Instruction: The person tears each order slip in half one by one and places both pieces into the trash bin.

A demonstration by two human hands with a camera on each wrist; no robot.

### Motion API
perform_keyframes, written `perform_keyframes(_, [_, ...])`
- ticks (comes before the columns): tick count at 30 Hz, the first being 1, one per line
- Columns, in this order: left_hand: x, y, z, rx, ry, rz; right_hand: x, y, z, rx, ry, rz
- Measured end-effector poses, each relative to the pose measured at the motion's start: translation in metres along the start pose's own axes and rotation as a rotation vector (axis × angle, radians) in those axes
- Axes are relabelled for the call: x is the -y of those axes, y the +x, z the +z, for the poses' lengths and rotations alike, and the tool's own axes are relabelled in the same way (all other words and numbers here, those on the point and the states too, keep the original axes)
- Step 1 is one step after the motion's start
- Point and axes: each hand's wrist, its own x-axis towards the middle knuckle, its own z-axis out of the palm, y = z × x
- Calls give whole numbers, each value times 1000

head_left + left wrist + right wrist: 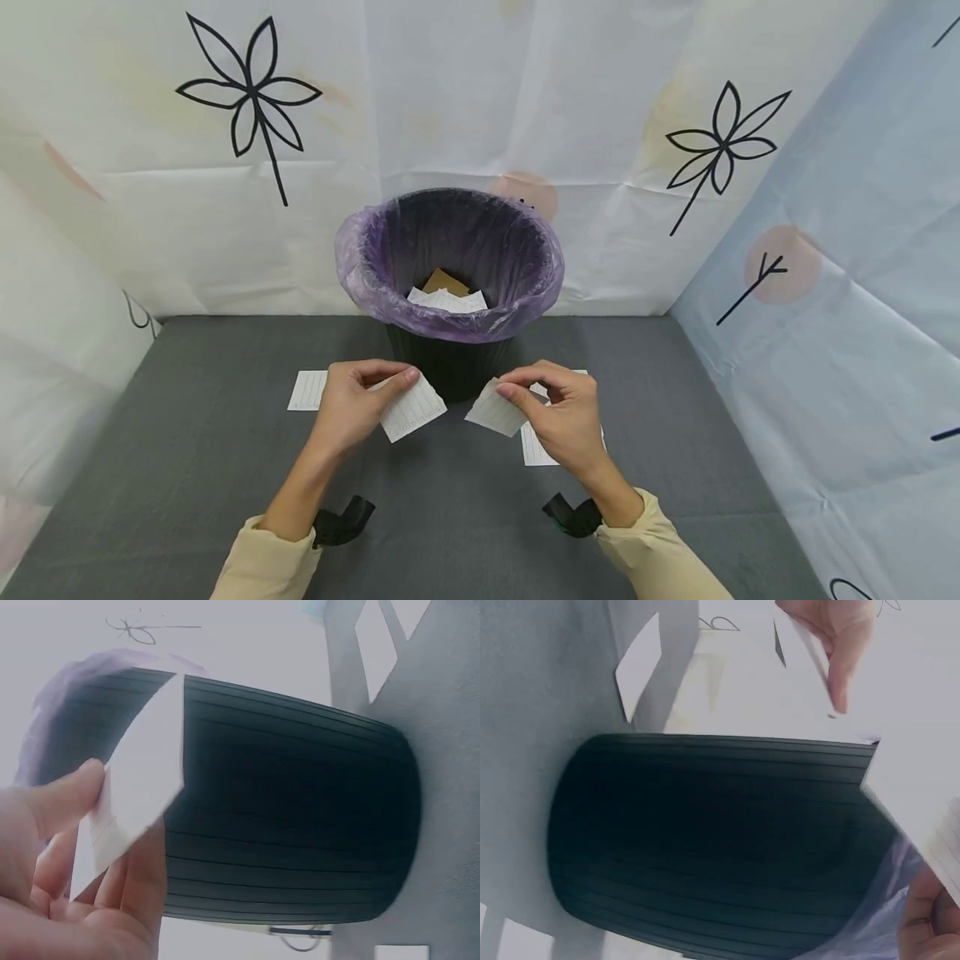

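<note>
My left hand (356,408) pinches a torn piece of lined white paper (414,408) between thumb and fingers, and the left wrist view shows that paper (150,765) edge-on before the bin. Opposite it, my right hand (564,412) pinches another torn piece of lined paper (495,411). A gap separates the two pieces. Just beyond both hands stands a dark ribbed bin (442,358) with a purple plastic liner (442,327) folded over its rim. White paper pieces (450,302) and a brown piece (446,282) lie inside it.
On the grey table (442,533), a lined card (306,391) lies beyond my left hand. More lined paper (536,448) lies partly hidden beneath my right hand. A printed white cloth wall (450,83) rises behind the bin, and a bluish one (847,250) stands at right.
</note>
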Motion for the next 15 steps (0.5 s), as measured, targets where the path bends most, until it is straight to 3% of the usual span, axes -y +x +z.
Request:
perform_keyframes(5, [-23,-6,-5,68,48,87,9,12,-5,40,-14,-15])
perform_keyframes(11, [-65,-5,-11,107,78,223,24,31,-10,95,-26,-48])
perform_keyframes(15, [-89,2,-15,105,71,247,33,45,-13,130,-43,-56])
